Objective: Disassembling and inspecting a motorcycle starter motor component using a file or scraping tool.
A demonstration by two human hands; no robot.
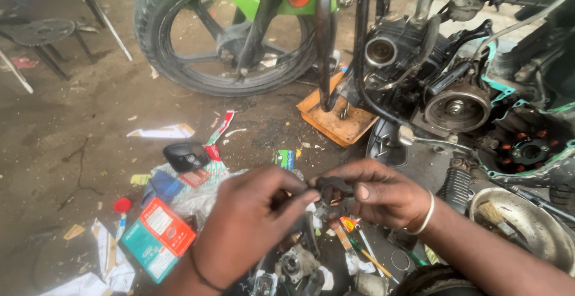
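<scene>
A small dark curved metal part (333,186), one in number, is held between two hands above the littered floor (72,134). The left hand (251,224) is closed on its left end with fingertips pinched; the right hand (383,191) is curled around its right end. The part looks black, greasy and arched. One orange tray (335,122) lies beyond, near the stripped engine (431,74).
</scene>
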